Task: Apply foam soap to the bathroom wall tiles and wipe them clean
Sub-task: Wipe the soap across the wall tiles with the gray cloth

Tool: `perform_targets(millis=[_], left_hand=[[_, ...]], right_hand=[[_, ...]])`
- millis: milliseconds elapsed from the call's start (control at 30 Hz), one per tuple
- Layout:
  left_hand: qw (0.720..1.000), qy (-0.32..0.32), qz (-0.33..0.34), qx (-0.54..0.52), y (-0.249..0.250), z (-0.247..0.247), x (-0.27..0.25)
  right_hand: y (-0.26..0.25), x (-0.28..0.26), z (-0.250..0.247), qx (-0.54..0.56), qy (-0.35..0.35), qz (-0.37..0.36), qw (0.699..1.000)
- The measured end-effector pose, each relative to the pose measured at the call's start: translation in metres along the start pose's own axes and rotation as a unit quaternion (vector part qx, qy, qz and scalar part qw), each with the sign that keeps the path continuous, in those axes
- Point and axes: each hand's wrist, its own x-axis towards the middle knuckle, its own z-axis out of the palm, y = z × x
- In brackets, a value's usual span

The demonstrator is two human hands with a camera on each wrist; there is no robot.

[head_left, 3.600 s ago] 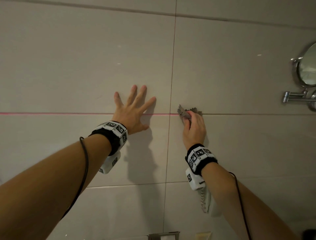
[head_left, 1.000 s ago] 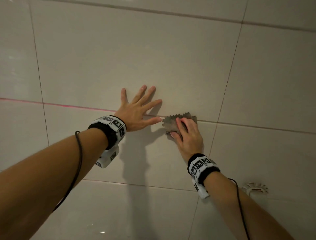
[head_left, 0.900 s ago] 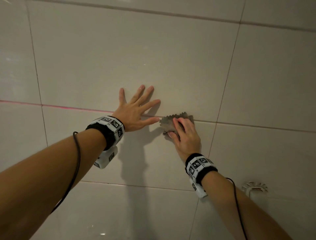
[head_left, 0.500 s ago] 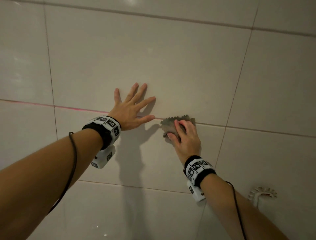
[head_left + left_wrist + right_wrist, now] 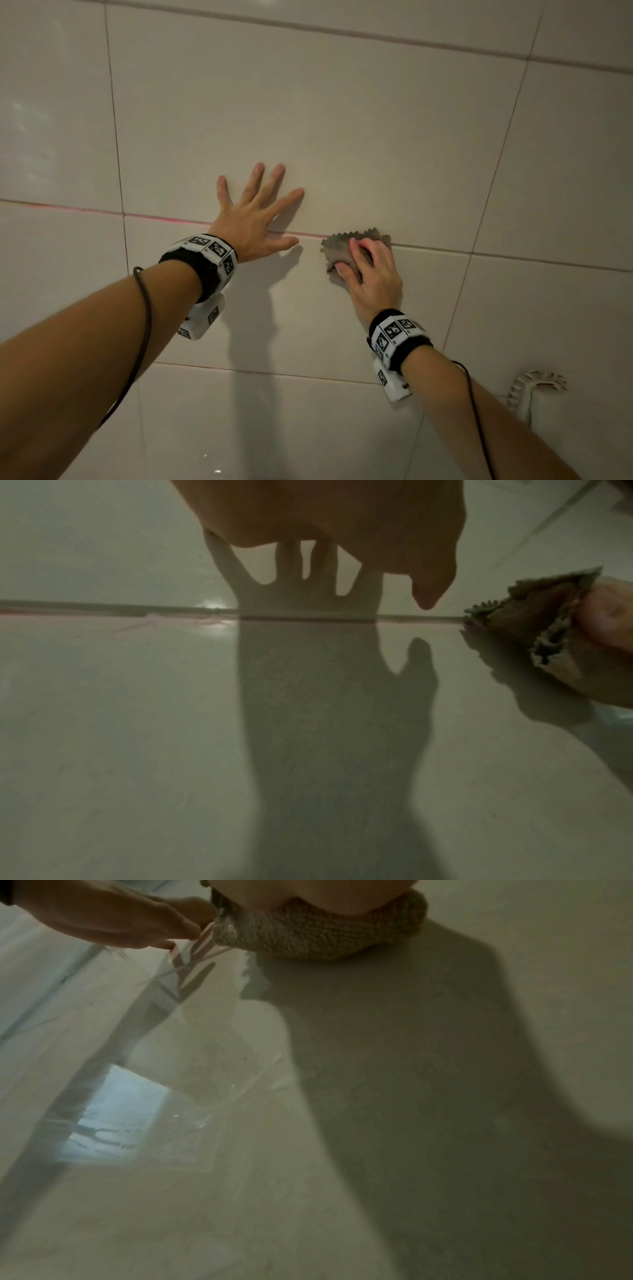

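Observation:
The wall tiles [image 5: 359, 137] are glossy beige. My left hand [image 5: 260, 212] lies flat on them with its fingers spread, across a horizontal grout line. Just to its right, my right hand [image 5: 359, 260] grips a grey-brown cloth [image 5: 337, 245] with a zigzag edge and presses it to the wall on that same line. The left wrist view shows my left thumb [image 5: 431, 588] off the tile and the folded cloth [image 5: 534, 620] pinched in the right fingers. In the right wrist view the cloth [image 5: 318, 936] is bunched under my palm, with the left hand [image 5: 113, 920] beside it. No foam is visible.
A thin red light line [image 5: 164, 219] runs along the horizontal grout. A white wall fitting [image 5: 537, 387] sticks out at the lower right, below my right forearm. Bare tile spreads above and to both sides of the hands.
Since 3.6 s ago my right hand has slid the cloth left along the grout line, from the vertical joint to beside the left thumb. Over the last second both hands have barely moved.

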Motion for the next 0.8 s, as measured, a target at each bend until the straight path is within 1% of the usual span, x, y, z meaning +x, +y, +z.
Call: perform_targets(millis=[200, 433, 533, 700, 800], left_hand=[[0.999, -0.014, 0.014, 0.027, -0.019, 0.001, -0.008], [0.999, -0.029, -0.007, 0.032, -0.057, 0.001, -0.030], [0.999, -0.027, -0.005, 0.040, -0.070, 0.003, -0.036], [0.998, -0.029, -0.002, 0.054, -0.071, 0.007, -0.036], [0.998, -0.023, -0.002, 0.063, -0.070, 0.007, -0.037]], right_hand=[[-0.023, 0.003, 0.011, -0.005, 0.002, 0.007, 1.000], [-0.062, 0.008, 0.028, 0.004, 0.004, 0.029, 1.000], [-0.074, 0.009, 0.035, 0.003, 0.007, 0.033, 0.999], [-0.087, 0.010, 0.042, -0.004, 0.009, 0.047, 0.999], [-0.087, 0.009, 0.042, -0.010, 0.008, 0.046, 0.999]])
